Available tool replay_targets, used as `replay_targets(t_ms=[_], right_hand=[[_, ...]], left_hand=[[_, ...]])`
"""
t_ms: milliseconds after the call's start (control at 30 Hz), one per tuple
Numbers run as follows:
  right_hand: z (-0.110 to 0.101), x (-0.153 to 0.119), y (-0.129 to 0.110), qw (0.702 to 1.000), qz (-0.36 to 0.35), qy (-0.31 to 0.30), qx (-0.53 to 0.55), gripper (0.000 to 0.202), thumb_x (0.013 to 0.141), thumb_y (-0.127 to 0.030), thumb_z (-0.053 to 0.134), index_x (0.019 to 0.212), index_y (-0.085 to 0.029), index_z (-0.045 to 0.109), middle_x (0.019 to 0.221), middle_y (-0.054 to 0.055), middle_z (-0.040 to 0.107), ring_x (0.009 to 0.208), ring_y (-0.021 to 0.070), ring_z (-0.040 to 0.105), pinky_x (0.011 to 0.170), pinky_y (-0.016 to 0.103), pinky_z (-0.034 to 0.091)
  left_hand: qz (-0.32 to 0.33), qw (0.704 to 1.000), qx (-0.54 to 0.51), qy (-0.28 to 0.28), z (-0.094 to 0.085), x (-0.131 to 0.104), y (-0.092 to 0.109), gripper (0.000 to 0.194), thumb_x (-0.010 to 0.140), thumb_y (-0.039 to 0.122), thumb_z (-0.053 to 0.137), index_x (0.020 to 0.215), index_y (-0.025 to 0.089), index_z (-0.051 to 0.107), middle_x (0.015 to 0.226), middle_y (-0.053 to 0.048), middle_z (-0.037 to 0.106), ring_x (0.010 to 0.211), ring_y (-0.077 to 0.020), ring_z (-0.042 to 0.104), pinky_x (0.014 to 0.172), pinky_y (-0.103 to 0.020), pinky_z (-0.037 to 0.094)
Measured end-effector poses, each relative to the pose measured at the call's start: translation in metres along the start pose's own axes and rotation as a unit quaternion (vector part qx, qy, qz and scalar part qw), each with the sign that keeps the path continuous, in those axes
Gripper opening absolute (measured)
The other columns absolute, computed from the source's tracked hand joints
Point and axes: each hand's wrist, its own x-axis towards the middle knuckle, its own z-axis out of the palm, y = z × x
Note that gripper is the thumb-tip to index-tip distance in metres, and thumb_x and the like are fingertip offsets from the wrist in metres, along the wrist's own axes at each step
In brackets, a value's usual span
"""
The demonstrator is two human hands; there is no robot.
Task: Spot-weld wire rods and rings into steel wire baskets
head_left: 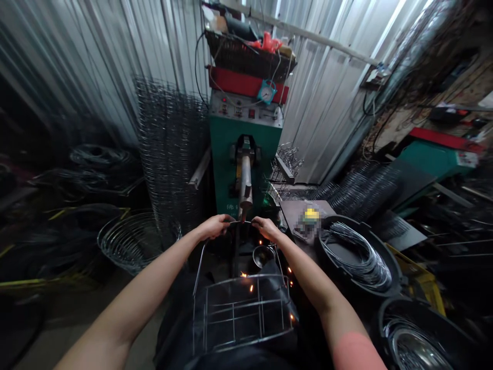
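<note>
Lying at the far left is a loose coil of grey wire (98, 155), beyond a round, silvery wire basket (131, 244); next rises a tall stack of dark wire grids (169, 154) by the corrugated metal wall (173, 31). The left hand (215, 226) pinches a thin curved rod (234, 222) between thumb and fingers. Between the forearms, a silvery wire frame (233, 308) hangs before dark clothing (173, 329), orange sparks (251, 289) around it. Above the rod, a metal arm (245, 180) juts from a green machine with a red top band (221, 144); whether its tip touches, I cannot tell. The right hand (266, 228) grasps the rod's other side with thumb and fingertips. Farther right, a round black tub (346, 252) holds coiled shiny wire (372, 259), with a second black tub (414, 304) nearer and another green-and-red machine (427, 156) behind
</note>
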Motion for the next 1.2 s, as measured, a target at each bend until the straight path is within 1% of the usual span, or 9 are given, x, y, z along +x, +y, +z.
replay_targets(t_ms=[300,533,700,833,900,967,1067,1133,1200], right_hand=[[0.004,-0.001,0.004,0.999,0.036,0.003,0.031,0.020,0.082,-0.034,0.047,0.080,-0.018,0.058,0.055,-0.005,0.044,0.052,0.0090,0.039,0.049,0.019,0.029],[0.009,-0.004,0.004,0.991,0.083,0.003,0.100,0.023,0.081,-0.037,0.048,0.071,-0.017,0.053,0.048,-0.006,0.038,0.044,0.0072,0.036,0.044,0.019,0.027],[0.007,-0.021,0.007,0.972,0.101,-0.019,0.213,0.028,0.081,-0.041,0.045,0.081,-0.016,0.057,0.055,-0.004,0.048,0.047,0.0079,0.043,0.046,0.019,0.032],[0.001,-0.040,0.012,0.962,0.097,-0.032,0.253,0.030,0.076,-0.038,0.052,0.091,-0.014,0.061,0.064,-0.002,0.055,0.056,0.0095,0.048,0.053,0.020,0.036],[-0.002,-0.050,0.012,0.959,0.094,-0.034,0.265,0.030,0.075,-0.038,0.054,0.091,-0.014,0.062,0.066,-0.002,0.056,0.059,0.0100,0.049,0.056,0.021,0.037],[-0.005,-0.060,0.011,0.957,0.081,-0.034,0.275,0.031,0.074,-0.039,0.055,0.092,-0.015,0.062,0.068,-0.001,0.058,0.062,0.0106,0.050,0.058,0.021,0.038],[-0.009,-0.074,0.011,0.959,0.056,-0.021,0.278,0.033,0.074,-0.040,0.054,0.094,-0.016,0.063,0.071,-0.001,0.058,0.066,0.0114,0.051,0.062,0.022,0.039],[-0.009,-0.082,0.013,0.960,0.052,-0.001,0.273,0.033,0.075,-0.041,0.054,0.095,-0.016,0.062,0.071,-0.001,0.058,0.066,0.0115,0.051,0.063,0.022,0.039],[-0.006,-0.089,0.016,0.960,0.056,0.018,0.273,0.034,0.075,-0.041,0.053,0.095,-0.016,0.062,0.070,-0.001,0.057,0.065,0.0116,0.051,0.064,0.023,0.039]], left_hand=[[-0.008,1.000,0.000,-0.014,-0.001,-0.001,0.000,0.031,0.078,0.032,0.041,0.103,0.017,0.051,0.058,0.003,0.050,0.034,-0.0063,0.033,0.032,-0.019,0.023],[-0.012,1.000,-0.002,-0.017,-0.003,0.002,-0.001,0.036,0.076,0.042,0.047,0.098,0.015,0.056,0.056,0.002,0.051,0.033,-0.0058,0.032,0.033,-0.020,0.021],[-0.014,1.000,-0.007,-0.002,-0.002,0.001,-0.003,0.038,0.075,0.042,0.049,0.100,0.014,0.057,0.055,0.003,0.050,0.032,-0.0058,0.030,0.033,-0.021,0.021],[-0.008,1.000,-0.007,0.009,0.003,-0.005,0.004,0.038,0.076,0.037,0.049,0.104,0.013,0.057,0.052,0.003,0.049,0.033,-0.0068,0.031,0.035,-0.022,0.022],[0.004,1.000,-0.007,0.011,0.001,-0.016,0.009,0.042,0.075,0.037,0.051,0.109,0.013,0.056,0.058,0.002,0.054,0.038,-0.0082,0.038,0.037,-0.022,0.027],[0.028,0.999,-0.029,0.025,-0.003,-0.034,0.008,0.048,0.075,0.040,0.052,0.116,0.015,0.052,0.071,-0.001,0.059,0.052,-0.0106,0.050,0.045,-0.021,0.036],[0.053,0.984,-0.143,0.097,-0.007,-0.078,-0.022,0.054,0.075,0.048,0.051,0.119,0.017,0.049,0.091,-0.006,0.062,0.075,-0.0145,0.057,0.060,-0.023,0.045],[-0.016,0.966,-0.212,0.145,0.006,-0.117,-0.062,0.054,0.071,0.056,0.052,0.107,0.015,0.054,0.087,-0.006,0.062,0.069,-0.0150,0.057,0.055,-0.024,0.046],[-0.132,0.947,-0.258,0.139,0.034,-0.159,-0.109,0.056,0.065,0.065,0.052,0.087,0.014,0.058,0.069,-0.005,0.060,0.051,-0.0128,0.052,0.039,-0.022,0.039]])
